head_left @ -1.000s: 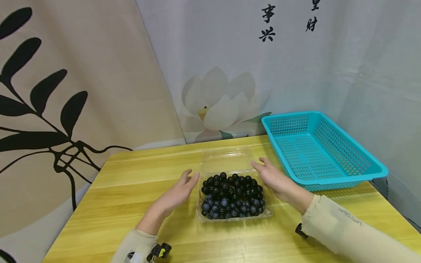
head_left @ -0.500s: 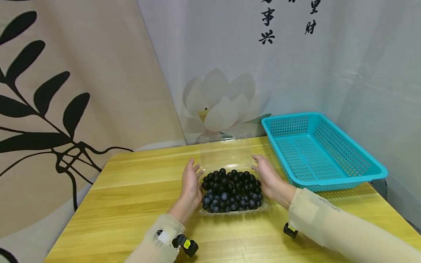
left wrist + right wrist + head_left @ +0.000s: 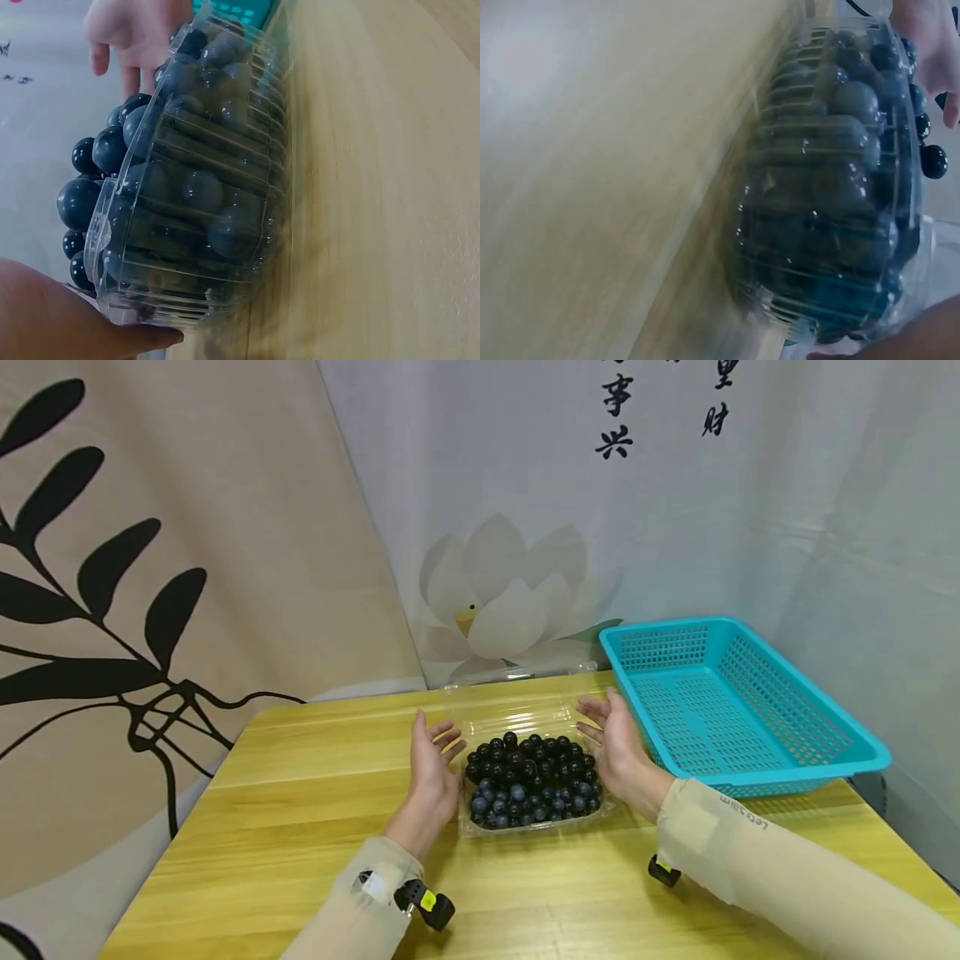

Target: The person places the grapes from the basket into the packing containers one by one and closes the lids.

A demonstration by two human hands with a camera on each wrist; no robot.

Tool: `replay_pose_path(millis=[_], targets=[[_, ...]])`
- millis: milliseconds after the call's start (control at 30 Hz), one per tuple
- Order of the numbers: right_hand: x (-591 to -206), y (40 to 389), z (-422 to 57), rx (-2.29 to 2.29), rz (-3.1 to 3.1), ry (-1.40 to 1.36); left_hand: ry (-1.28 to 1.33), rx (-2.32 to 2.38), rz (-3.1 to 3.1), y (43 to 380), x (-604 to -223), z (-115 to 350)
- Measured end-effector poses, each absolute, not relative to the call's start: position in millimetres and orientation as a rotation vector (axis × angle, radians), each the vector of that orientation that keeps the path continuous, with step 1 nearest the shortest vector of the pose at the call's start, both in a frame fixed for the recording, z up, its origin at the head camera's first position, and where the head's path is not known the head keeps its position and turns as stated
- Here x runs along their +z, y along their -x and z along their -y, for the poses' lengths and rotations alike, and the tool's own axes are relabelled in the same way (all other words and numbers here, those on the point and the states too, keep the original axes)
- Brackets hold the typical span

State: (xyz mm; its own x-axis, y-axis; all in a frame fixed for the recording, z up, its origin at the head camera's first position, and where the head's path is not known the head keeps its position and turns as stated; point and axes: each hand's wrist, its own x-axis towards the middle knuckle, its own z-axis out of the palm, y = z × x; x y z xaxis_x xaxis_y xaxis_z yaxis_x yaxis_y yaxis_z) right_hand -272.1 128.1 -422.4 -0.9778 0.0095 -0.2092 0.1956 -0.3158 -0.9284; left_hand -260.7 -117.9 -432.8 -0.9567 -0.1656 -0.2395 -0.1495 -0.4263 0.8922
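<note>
A clear plastic clamshell box (image 3: 482, 831) heaped with dark grapes (image 3: 525, 781) sits on the table. Its transparent lid (image 3: 517, 702) is folded back and tilted up behind the fruit. My left hand (image 3: 432, 772) is at the box's left side, with its thumb by the ribbed wall in the left wrist view. Across from it, my right hand (image 3: 621, 747) is at the right side. The fingers of both hands are spread and mostly straight, pointing toward the back. Whether either palm presses on the walls is hard to tell.
A turquoise perforated plastic basket (image 3: 738, 710) stands at the back right, close to my right hand. The yellow wood-grain table (image 3: 300, 810) ends at a printed cloth backdrop (image 3: 495, 485).
Both hands have moved in against the sides of the box. The box has shifted slightly toward the back, and its lid has tilted higher. The basket has stayed in place.
</note>
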Motion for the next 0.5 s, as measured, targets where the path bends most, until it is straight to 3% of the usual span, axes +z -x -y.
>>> replay_pose_path(millis=[300,500], targets=[[-422.8,275.8,-130.9,-2.517,-1.696,-0.38,-0.473,-2.642,1.589,260.9,-436.6,122.1],[-418.3,262.1,-133.3,-2.475,-1.754,-0.339,-0.347,-2.626,1.784,259.2,-436.0,133.1]])
